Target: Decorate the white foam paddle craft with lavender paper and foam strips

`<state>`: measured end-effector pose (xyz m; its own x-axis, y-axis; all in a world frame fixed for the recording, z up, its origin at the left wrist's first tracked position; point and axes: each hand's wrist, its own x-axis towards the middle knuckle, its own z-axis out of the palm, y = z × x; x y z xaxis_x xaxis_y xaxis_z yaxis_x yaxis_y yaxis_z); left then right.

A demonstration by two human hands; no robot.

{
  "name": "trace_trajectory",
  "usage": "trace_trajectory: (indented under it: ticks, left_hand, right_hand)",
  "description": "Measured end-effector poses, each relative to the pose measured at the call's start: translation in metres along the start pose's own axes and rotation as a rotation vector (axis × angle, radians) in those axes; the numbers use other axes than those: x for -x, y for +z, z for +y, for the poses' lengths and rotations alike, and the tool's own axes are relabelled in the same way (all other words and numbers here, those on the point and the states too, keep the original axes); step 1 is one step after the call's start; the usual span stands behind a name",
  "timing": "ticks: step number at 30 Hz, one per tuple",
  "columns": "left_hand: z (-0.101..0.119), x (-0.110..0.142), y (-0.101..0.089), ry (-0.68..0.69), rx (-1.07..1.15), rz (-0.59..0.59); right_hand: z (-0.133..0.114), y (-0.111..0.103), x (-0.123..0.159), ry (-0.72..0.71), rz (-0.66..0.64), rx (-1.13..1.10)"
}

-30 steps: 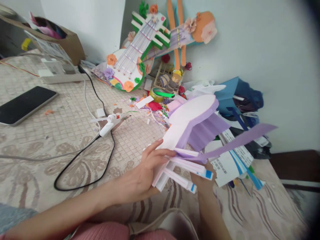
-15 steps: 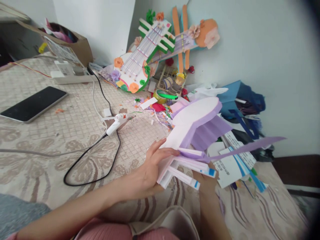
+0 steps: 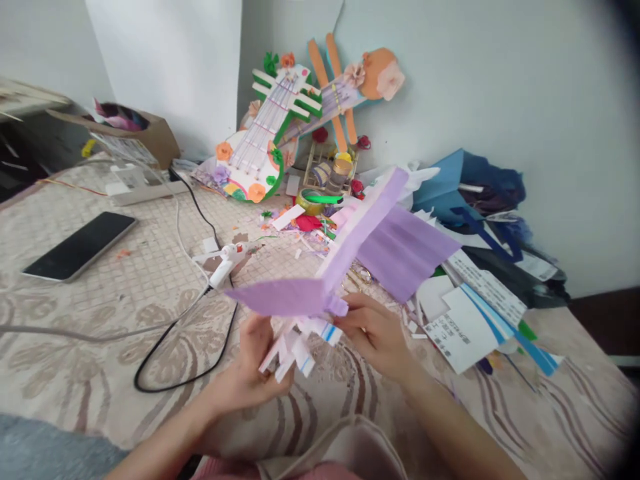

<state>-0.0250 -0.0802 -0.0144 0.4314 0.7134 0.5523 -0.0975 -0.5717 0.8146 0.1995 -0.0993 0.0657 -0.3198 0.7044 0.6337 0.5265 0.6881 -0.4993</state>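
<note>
A white cardboard guitar [image 3: 360, 227] with purple paper along its edge is held up on its side above the table. My left hand [image 3: 260, 363] is closed around its lower end, beside the white pegs [image 3: 295, 350], two with blue tips. A loose purple paper strip [image 3: 280, 298] runs leftward over that hand. On the other side, my right hand [image 3: 375, 333] pinches the purple strip where it folds round a peg; its fingertips partly hide the fold. The guitar's far face is out of sight.
A white glue gun [image 3: 225, 261] with its black cord lies left of the guitar. Farther left is a phone [image 3: 81, 245]. Decorated cardboard guitars [image 3: 270, 140] lean on the wall. Tape [image 3: 309, 202] and paper scraps lie behind. Purple pleated paper [image 3: 405, 253] and printed card [image 3: 463, 327] are at right.
The guitar has been turned, so its purple edge faces me, and the loose strip has swung from right to left. My right hand has come out from behind onto the strip.
</note>
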Motion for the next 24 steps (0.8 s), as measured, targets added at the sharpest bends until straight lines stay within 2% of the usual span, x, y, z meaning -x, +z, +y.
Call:
trace_trajectory:
  ticks: [3,7,15,24]
  left_hand:
    - [0.001,-0.001,0.000,-0.040,0.002,0.130]
    - [0.004,-0.008,0.000,-0.105,-0.054,0.189]
    - [0.007,-0.011,0.001,-0.060,-0.156,0.216]
    - [0.014,-0.013,0.006,-0.052,-0.153,0.212]
  right_hand:
    - [0.004,0.005,-0.014,-0.005,0.018,-0.055]
    - [0.009,0.008,-0.022,0.007,0.015,-0.093]
    - [0.013,0.005,-0.019,0.015,-0.025,-0.164]
    - [0.010,-0.001,-0.018,0.007,-0.073,-0.158]
